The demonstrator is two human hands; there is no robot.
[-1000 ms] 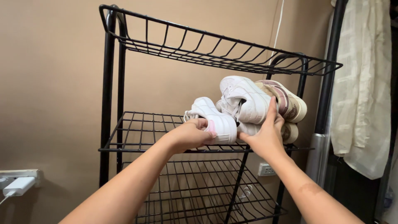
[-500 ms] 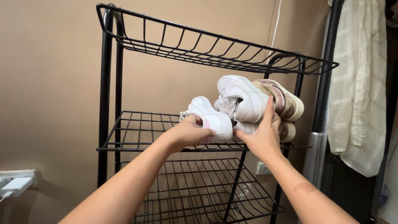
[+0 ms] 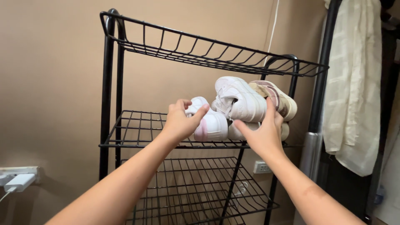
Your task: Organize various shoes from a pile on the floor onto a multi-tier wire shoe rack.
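A black wire shoe rack stands against a beige wall. On its middle shelf, at the right, lie several white and beige sneakers in a pile. My left hand grips a white sneaker with a pink heel by its left side, on the shelf. My right hand presses against the pile, its fingers on a white sneaker stacked on top and its thumb by the lower white sneaker. A beige and mauve sneaker lies at the far right of the pile.
The rack's top shelf and bottom shelf hold nothing. A pale garment hangs at the right beside a black pole. A white charger is plugged in at the lower left. A wall socket sits behind the rack.
My left hand has shifted from the pink heel to the sneaker's left side, and the sneaker now lies flatter against the pile. My right hand stays on the stacked sneakers.
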